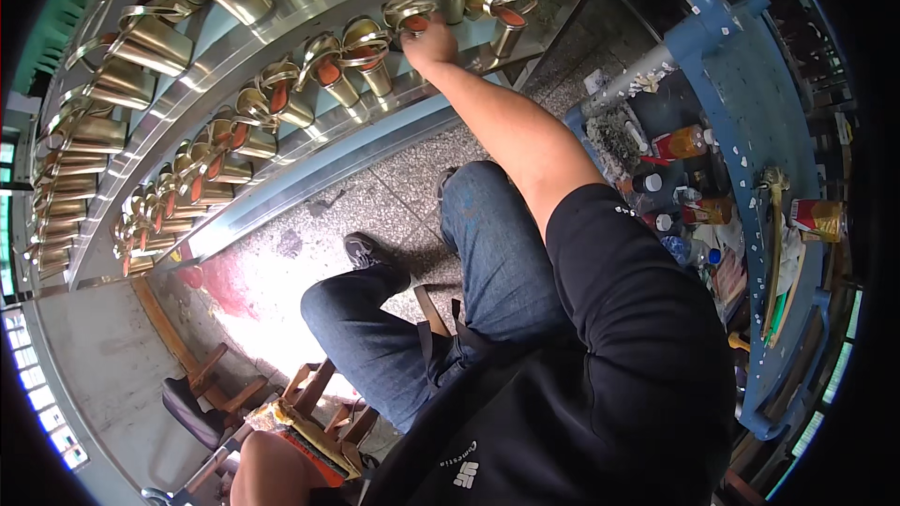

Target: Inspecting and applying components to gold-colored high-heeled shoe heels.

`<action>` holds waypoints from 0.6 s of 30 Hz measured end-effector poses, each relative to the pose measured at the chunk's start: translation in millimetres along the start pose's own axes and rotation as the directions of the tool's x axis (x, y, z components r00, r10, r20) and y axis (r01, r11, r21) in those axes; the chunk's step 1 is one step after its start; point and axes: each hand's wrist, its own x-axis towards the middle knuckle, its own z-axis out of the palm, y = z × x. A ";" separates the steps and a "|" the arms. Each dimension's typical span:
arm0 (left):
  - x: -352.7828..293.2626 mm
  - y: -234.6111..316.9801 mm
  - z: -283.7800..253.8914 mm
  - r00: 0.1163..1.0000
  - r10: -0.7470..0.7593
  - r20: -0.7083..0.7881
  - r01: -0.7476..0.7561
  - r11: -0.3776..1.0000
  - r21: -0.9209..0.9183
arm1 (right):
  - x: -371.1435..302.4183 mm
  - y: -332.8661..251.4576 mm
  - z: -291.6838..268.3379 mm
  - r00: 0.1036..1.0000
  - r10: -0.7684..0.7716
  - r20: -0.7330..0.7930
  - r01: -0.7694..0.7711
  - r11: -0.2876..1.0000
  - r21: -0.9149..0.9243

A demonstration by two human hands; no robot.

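My right arm reaches far forward to a lower row of brass-coloured metal cups on a steel shelf. My right hand is at one metal cup with a ring-shaped rim or handle. Its fingers look closed at the cup's front, by a reddish-brown patch; what they hold is hidden. Just left of it is another cup with a similar ring and reddish-brown piece, and to the right a tilted cup. My left hand is out of view; only bare skin, seemingly of my left arm, shows at the lower edge.
An upper shelf holds several more cups, curving down the left. To the right, a blue metal frame surrounds bottles and clutter. A speckled floor lies below my knees. Wooden pieces and a dark seat-like object stand lower left.
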 end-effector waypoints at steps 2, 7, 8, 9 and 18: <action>-9.3 -48.1 78.8 0.938 0.185 -0.295 -0.113 0.963 0.243 | 5.9 65.1 -75.2 0.983 0.075 -0.167 -0.088 0.994 -0.072; 52.9 -102.7 91.3 -0.064 0.655 -0.752 0.113 0.754 0.647 | -116.9 37.3 -144.1 0.984 0.027 -0.174 0.080 0.809 0.582; 57.3 -113.7 84.0 -0.295 0.709 -0.641 0.221 0.703 0.676 | -148.1 25.3 -175.6 0.985 0.170 0.033 -0.139 0.660 0.738; 60.8 -127.6 71.1 -0.483 0.742 -0.465 0.345 0.650 0.678 | -175.6 14.4 -204.2 0.932 0.259 0.255 -0.352 0.469 0.810; 30.9 -431.0 5.2 -0.835 -0.508 0.212 -0.197 0.636 0.746 | -385.7 93.7 -315.8 0.648 0.133 0.750 -0.751 0.277 0.599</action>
